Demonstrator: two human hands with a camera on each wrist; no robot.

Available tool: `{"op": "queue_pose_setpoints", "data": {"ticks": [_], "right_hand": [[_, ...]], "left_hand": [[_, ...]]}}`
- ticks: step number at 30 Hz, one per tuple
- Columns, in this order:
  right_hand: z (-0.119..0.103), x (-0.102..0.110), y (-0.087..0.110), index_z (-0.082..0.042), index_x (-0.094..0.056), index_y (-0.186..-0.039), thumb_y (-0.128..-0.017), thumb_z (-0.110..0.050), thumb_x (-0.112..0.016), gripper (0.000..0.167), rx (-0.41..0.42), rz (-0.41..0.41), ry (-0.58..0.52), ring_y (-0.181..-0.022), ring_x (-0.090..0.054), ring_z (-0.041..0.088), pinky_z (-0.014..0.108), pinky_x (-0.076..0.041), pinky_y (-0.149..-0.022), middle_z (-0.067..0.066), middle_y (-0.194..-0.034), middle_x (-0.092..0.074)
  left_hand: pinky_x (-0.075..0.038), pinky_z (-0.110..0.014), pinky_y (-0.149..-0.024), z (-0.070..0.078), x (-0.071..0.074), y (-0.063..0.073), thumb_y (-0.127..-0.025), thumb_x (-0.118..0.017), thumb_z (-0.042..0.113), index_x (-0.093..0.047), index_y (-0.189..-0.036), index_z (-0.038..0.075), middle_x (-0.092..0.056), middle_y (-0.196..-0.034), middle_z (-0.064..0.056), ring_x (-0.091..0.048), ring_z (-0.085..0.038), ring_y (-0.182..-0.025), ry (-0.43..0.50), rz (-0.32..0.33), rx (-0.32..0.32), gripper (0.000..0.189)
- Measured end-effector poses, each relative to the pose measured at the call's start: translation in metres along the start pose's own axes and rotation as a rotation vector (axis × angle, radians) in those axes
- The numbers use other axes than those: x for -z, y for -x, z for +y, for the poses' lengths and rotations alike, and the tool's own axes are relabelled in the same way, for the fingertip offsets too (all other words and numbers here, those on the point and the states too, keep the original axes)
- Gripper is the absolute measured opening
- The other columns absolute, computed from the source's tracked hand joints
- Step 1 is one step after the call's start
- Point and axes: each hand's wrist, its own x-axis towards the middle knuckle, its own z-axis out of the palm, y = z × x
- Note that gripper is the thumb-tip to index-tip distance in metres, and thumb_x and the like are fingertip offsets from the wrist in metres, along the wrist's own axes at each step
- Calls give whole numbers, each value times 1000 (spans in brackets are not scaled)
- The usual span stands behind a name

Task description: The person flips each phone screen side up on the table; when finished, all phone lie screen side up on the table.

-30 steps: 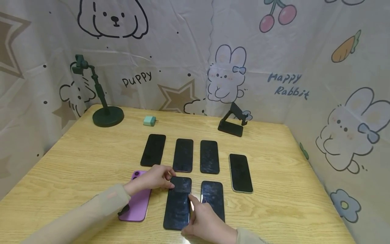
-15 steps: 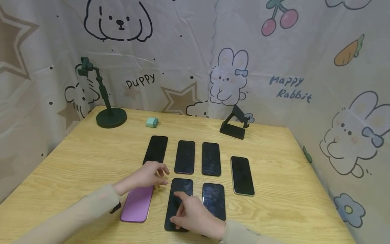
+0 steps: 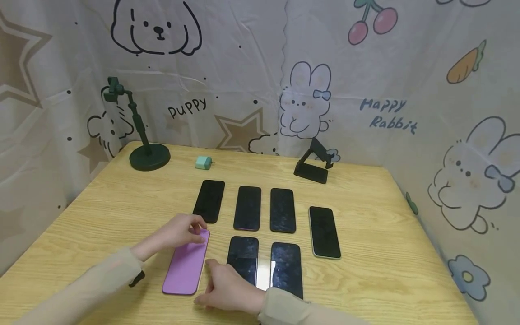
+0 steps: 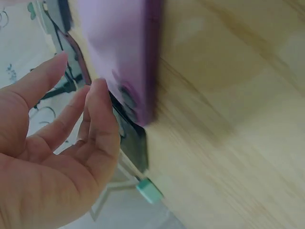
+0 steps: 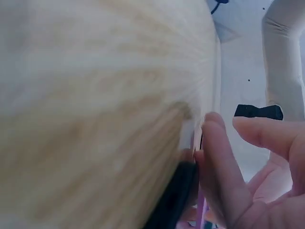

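Observation:
A purple phone (image 3: 186, 266) lies back side up on the table's near left. My left hand (image 3: 178, 232) is over its far end, fingers loosely bent and covering the camera area. In the left wrist view, the fingers (image 4: 101, 114) are beside the phone's camera bump and do not close round it. My right hand (image 3: 231, 286) is by the phone's near right side, index finger and thumb spread; whether they touch its edge I cannot tell. Its forearm side partly covers a dark phone (image 3: 243, 257). Another dark phone (image 3: 286, 268) lies to the right.
Behind are three dark phones (image 3: 209, 201), (image 3: 247, 207), (image 3: 283, 210) in a row, with a pale-edged phone (image 3: 324, 232) at right. Farther back stand a dark green phone stand (image 3: 149, 157), a mint charger plug (image 3: 203, 163) and a black folding stand (image 3: 311, 171). A printed curtain (image 3: 243, 67) hangs behind.
Both hands have moved left, away from the middle dark phone to the purple phone. The left hand now covers the purple phone's far end, and the right hand is by its right side.

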Motion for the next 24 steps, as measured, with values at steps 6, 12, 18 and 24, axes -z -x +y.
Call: {"op": "queue_pose_setpoints", "data": {"ticks": [6,12,18,24], "right_hand": [[-3,-8,-4,-1,-30,-142,-83,-13,-75,75,-122,-54,-186,-45,-62,15,27,-51,-45,4,-54,-63],[-2,-11,-7,1,-20,-147,-83,-8,-74,85,-132,-49,-272,-44,-63,17,28,-51,-44,6,-53,-64],[0,-15,-10,0,-15,-148,-82,-1,-71,87,-99,-56,-355,-45,-64,19,29,-52,-44,8,-53,-65],[0,-19,-14,-6,-11,-150,-81,2,-71,92,-112,-49,-358,-45,-64,18,30,-52,-44,8,-54,-64]], "left_hand": [[-49,-29,-66,-14,6,6,-73,-82,15,-67,-98,3,-65,-90,-8,-57,-19,-80,-47,46,47,31],[-48,-33,-69,-25,11,10,-72,-84,19,-64,-98,-1,-61,-88,-9,-55,-20,-80,-54,64,87,39],[-43,-30,-67,-29,7,11,-71,-84,25,-63,-95,2,-58,-83,-6,-51,-18,-77,-38,75,91,39],[-42,-30,-68,-30,4,9,-71,-85,25,-63,-92,3,-58,-82,-5,-50,-18,-76,-43,101,85,38]]}}
